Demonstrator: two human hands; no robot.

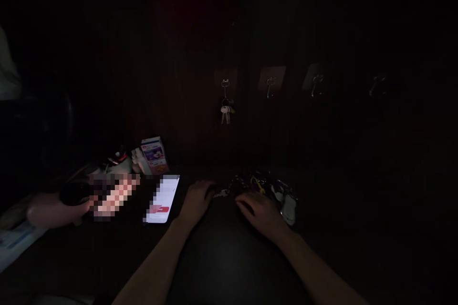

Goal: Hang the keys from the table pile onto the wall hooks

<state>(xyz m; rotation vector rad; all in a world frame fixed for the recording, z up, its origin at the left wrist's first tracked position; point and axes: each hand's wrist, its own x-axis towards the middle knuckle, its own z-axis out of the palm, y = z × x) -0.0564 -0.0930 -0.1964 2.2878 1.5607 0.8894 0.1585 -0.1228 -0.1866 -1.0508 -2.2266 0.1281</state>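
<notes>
The scene is very dim. My left hand reaches across a dark tabletop, its fingertips close to a small metal key. My right hand lies palm down at the near edge of a tangled bunch of keys and key rings, with a white key fob just beyond its fingers. Low light hides whether my left hand pinches the small key. Nothing shows held in my right hand.
A phone with a lit screen lies left of my hands. Beyond it stand a printed carton and small clutter. Another person's hand holds a dark object at far left. Adhesive wall hooks line the wall, one holding hanging keys.
</notes>
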